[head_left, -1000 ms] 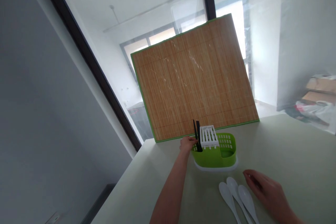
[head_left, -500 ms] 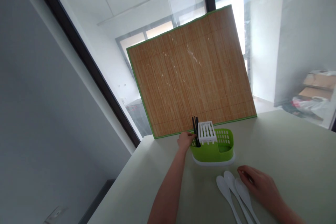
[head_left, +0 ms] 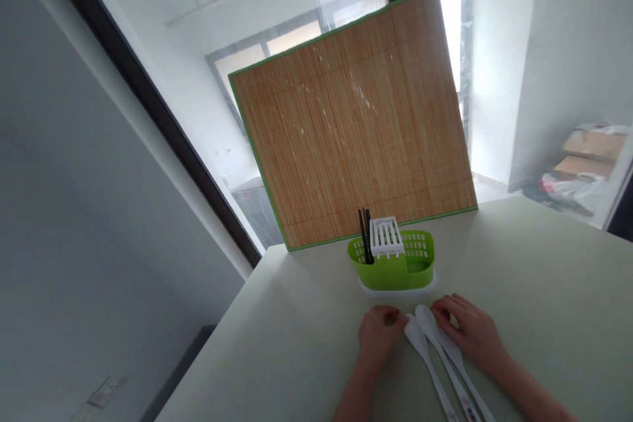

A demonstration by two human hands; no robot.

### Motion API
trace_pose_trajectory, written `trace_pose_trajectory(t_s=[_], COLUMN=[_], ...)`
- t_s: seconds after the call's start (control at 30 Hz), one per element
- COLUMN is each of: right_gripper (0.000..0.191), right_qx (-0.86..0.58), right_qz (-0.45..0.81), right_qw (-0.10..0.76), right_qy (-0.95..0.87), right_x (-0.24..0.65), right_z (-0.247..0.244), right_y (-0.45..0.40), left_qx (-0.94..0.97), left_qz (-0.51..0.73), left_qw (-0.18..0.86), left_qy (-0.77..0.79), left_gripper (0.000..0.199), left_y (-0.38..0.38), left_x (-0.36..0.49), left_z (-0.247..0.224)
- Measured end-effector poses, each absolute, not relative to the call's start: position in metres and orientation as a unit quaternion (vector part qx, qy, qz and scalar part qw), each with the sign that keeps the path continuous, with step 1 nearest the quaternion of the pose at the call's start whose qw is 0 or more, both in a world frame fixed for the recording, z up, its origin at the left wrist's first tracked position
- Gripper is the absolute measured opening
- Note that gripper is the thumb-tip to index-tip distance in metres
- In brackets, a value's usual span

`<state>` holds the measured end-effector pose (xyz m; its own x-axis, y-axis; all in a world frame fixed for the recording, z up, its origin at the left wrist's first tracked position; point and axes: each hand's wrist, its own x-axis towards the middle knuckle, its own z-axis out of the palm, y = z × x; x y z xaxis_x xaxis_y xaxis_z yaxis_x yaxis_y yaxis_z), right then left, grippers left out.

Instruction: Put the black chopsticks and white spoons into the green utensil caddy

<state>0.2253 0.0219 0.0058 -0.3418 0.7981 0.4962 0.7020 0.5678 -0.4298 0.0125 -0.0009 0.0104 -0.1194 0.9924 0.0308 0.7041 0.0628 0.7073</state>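
Three white spoons lie fanned on the pale table, bowls away from me and handles towards me. My left hand is curled at the bowl tip of the left spoon, thumb and forefinger closing at its edge. On the other side, my right hand bends over the bowl of the right spoon, fingers closed about it and partly hiding it. Just beyond stands a green cutlery basket on a white base, with a white slotted insert on top. Black chopsticks stand upright in its left compartment.
A bamboo mat with green edging leans against the glass behind the basket. The pale tabletop stretches to both sides. At the left is a grey wall; cardboard boxes are stacked beyond the glass at right.
My left hand has left the chopsticks in the basket and come back towards me, to the left spoon. My right hand has moved slightly left over the right spoon. The view has shifted slightly.
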Motion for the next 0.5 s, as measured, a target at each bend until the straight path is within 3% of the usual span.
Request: trace_pose_trajectory(t_s=[0.13, 0.23, 0.5], right_gripper=[0.026, 0.026, 0.039], right_qx=[-0.451, -0.450, -0.372], right_qz=[0.094, 0.141, 0.319], right_qw=[0.345, 0.334, 0.313], right_qy=[-0.818, -0.816, -0.813], right_x=[0.222, 0.216, 0.187], right_z=[0.012, 0.018, 0.026], right_y=[0.016, 0.011, 0.009], left_qx=[0.624, 0.621, 0.680], left_qz=[0.273, 0.343, 0.439], left_qw=[0.253, 0.246, 0.097], left_qy=[0.687, 0.660, 0.579], left_gripper=[0.020, 0.018, 0.016], left_y=[0.002, 0.001, -0.031], left_x=[0.021, 0.021, 0.022], left_z=[0.011, 0.026, 0.085])
